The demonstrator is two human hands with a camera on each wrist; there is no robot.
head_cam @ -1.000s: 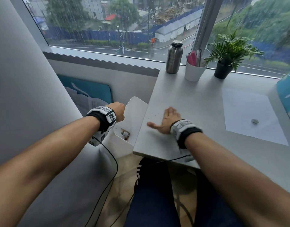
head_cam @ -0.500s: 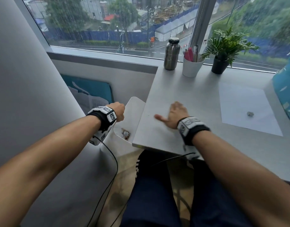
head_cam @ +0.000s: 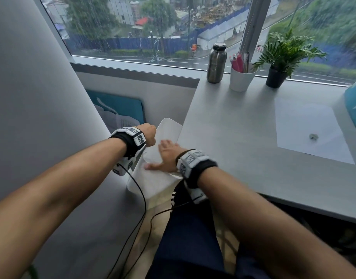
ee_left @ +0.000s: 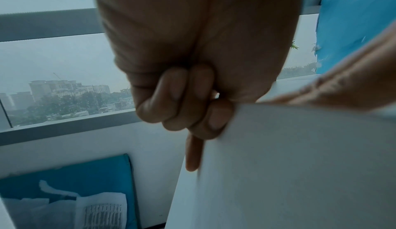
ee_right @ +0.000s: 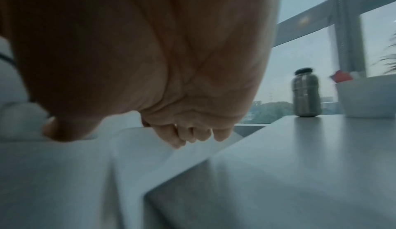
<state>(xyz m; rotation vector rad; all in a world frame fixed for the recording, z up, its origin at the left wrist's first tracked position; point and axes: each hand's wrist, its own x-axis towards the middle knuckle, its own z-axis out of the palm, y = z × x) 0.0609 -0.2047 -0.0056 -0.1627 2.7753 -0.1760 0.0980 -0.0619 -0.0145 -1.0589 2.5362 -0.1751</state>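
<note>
A white plastic bin [head_cam: 153, 185] stands tight against the left edge of the grey desk [head_cam: 233, 137]. My left hand [head_cam: 150, 134] grips the bin's left rim. In the left wrist view its fingers [ee_left: 193, 110] are curled at the top of the white wall [ee_left: 289, 165], with one finger lying straight down the outside. My right hand [head_cam: 165, 156] is flat with spread straight fingers and holds nothing. It reaches past the desk's edge and covers the bin's mouth. In the right wrist view its fingertips [ee_right: 193, 136] hang over the white bin [ee_right: 64, 173]. The bin's contents are hidden.
At the window stand a steel bottle [head_cam: 216, 63], a white cup of pens [head_cam: 241, 77] and a potted plant [head_cam: 281, 57]. A paper sheet [head_cam: 308, 129] bears a small grey scrap [head_cam: 314, 136]. A blue folder [head_cam: 120, 111] leans below the sill. A black cable [head_cam: 141, 198] hangs from my left wrist.
My right hand has slid left across the desk, off its edge and over the bin's mouth, hiding the wrapper inside. My left hand has stayed on the bin's rim.
</note>
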